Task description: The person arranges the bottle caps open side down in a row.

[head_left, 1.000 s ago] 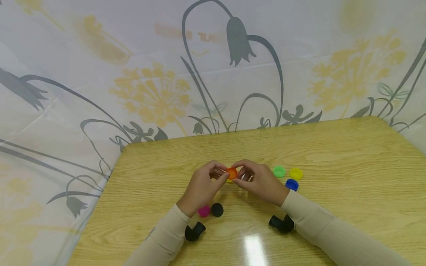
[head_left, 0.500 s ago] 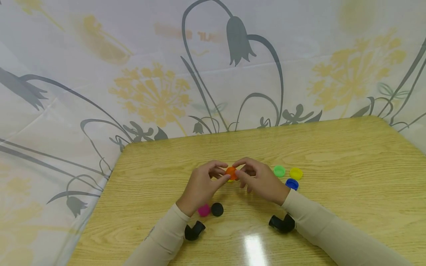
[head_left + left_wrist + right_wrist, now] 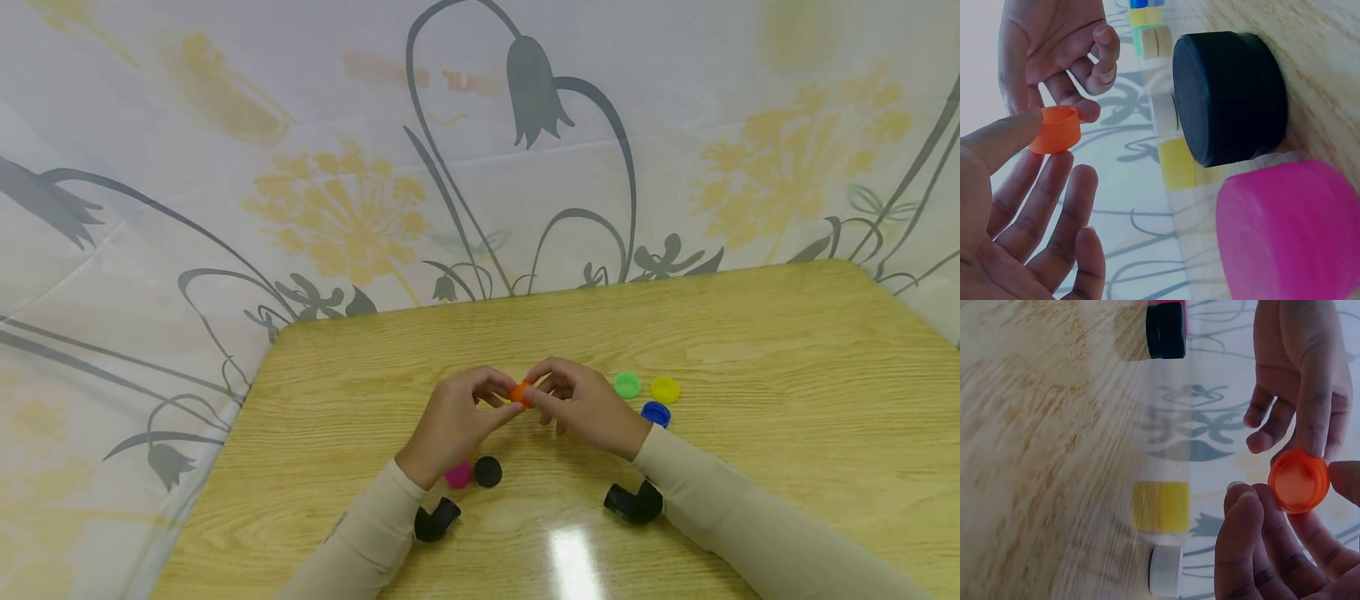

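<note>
An orange bottle cap point(image 3: 522, 395) is held above the table between my two hands. My left hand point(image 3: 456, 417) pinches its left side between thumb and fingers. My right hand point(image 3: 588, 408) pinches the other side, thumb over the near face. The right wrist view shows the hollow inside of the orange cap point(image 3: 1299, 481); in the left wrist view its ribbed side wall point(image 3: 1057, 132) shows. Behind the hands sits a yellow cap point(image 3: 1172, 506), mostly hidden in the head view. Near my left wrist lie a magenta cap point(image 3: 458, 474) and a black cap point(image 3: 488, 472).
Right of my right hand lie a green cap point(image 3: 627, 385), a yellow cap point(image 3: 665, 390) and a blue cap point(image 3: 656, 413). A white cap point(image 3: 1166, 570) shows low in the right wrist view. Black curved pieces point(image 3: 437, 520) sit beside both sleeves. A patterned cloth point(image 3: 480, 150) hangs behind the wooden table point(image 3: 375, 350).
The orange cap has been turned: its hollow side faced the head camera, and now its outside does. My right thumb has moved up onto it. The other caps stay put.
</note>
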### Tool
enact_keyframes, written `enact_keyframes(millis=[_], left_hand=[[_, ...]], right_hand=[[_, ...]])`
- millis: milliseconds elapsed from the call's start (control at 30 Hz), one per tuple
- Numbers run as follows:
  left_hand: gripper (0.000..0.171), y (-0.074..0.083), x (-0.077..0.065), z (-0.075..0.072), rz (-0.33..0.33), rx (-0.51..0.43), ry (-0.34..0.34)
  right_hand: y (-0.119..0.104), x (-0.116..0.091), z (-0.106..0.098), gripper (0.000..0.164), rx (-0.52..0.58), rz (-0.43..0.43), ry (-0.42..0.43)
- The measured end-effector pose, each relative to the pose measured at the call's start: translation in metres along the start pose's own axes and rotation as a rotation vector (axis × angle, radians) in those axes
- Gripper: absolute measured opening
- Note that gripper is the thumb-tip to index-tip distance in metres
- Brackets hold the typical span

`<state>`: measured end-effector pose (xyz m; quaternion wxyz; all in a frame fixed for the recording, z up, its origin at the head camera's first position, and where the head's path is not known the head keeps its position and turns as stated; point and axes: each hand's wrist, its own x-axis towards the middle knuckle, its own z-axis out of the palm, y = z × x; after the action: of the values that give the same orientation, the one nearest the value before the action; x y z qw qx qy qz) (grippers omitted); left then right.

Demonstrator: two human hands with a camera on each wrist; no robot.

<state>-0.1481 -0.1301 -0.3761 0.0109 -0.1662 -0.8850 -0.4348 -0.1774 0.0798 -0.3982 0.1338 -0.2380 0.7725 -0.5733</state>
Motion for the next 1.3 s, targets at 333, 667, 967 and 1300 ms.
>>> enact_keyframes(millis=[333, 667, 967, 1300], left_hand=[[0.023, 0.000, -0.001, -0.003, -0.017, -0.006, -0.078], [0.034, -0.002, -0.001, -0.010, -0.009, 0.033, -0.170], [0.029, -0.003, 0.002, -0.014, -0.009, 0.077, -0.234], [0.021, -0.004, 0.001, -0.015, -0.022, 0.132, -0.321]], right_hand=[[0.002, -0.002, 0.000, 0.025, -0.035, -0.009, -0.010], [0.005, -0.006, -0.003, 0.024, -0.101, -0.061, -0.036], [0.007, -0.008, -0.003, 0.025, -0.127, -0.104, -0.075], [0.009, -0.008, 0.002, 0.026, -0.120, -0.079, -0.150]])
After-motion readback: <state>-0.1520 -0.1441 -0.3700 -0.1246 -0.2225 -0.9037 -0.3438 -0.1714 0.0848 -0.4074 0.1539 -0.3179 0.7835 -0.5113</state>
